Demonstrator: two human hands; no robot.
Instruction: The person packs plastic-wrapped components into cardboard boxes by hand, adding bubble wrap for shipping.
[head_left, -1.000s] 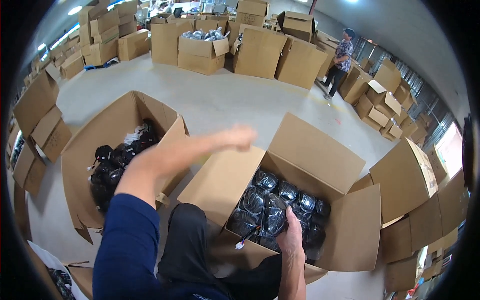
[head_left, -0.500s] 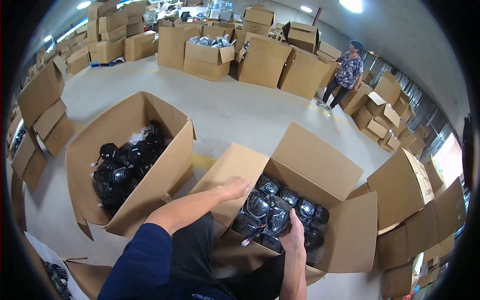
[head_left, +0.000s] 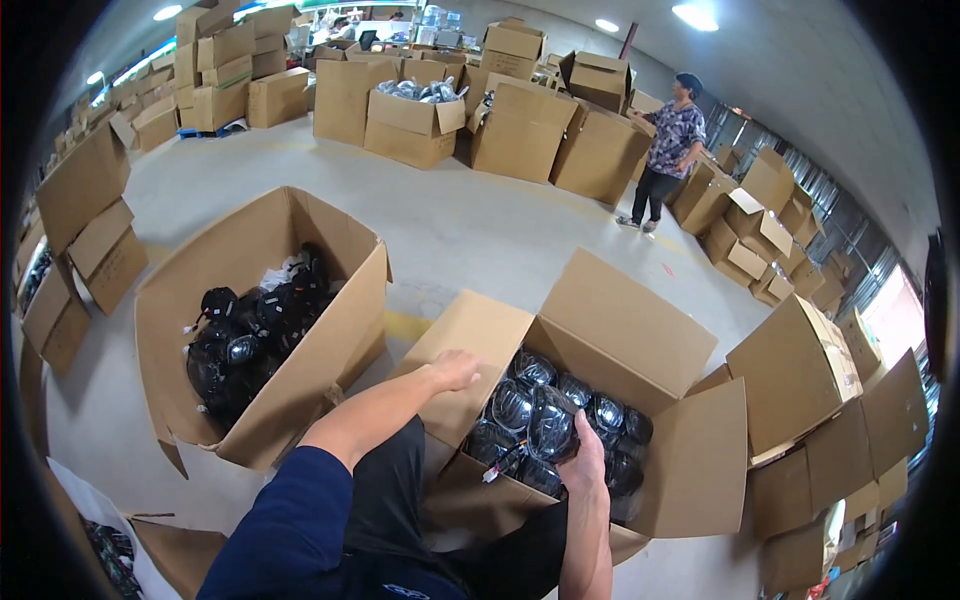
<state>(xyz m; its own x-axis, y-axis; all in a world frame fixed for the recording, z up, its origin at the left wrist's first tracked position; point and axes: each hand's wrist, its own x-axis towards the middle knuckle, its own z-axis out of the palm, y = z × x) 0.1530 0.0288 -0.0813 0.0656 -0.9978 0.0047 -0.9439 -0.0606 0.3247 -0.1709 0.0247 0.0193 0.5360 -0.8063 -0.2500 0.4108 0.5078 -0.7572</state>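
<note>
My right hand [head_left: 584, 458] grips a rounded, glossy black part [head_left: 550, 425] wrapped in clear plastic, thumb along its right side. A short wire lead with a white connector [head_left: 491, 474] hangs from its lower left. This part is over an open cardboard box [head_left: 687, 484] packed with similar bagged black parts [head_left: 606, 411]. My left hand [head_left: 457, 370] is closed, with fingers curled, against the box's left flap [head_left: 484, 332]; whatever it may hold is hidden. To the left, a bigger open box [head_left: 340, 352] contains a loose heap of black parts with wires [head_left: 235, 345].
Stacked cartons [head_left: 800, 375] stand close on the right, and flaps of more cartons [head_left: 85, 225] rise at the left. Across the grey floor [head_left: 450, 215] is a row of large boxes [head_left: 525, 130]. A person [head_left: 670, 145] in a patterned shirt stands beside them.
My left hand has shifted slightly left along the flap. My right hand still holds the black part, a little lower. The person at the back appears farther left, now turned more sideways.
</note>
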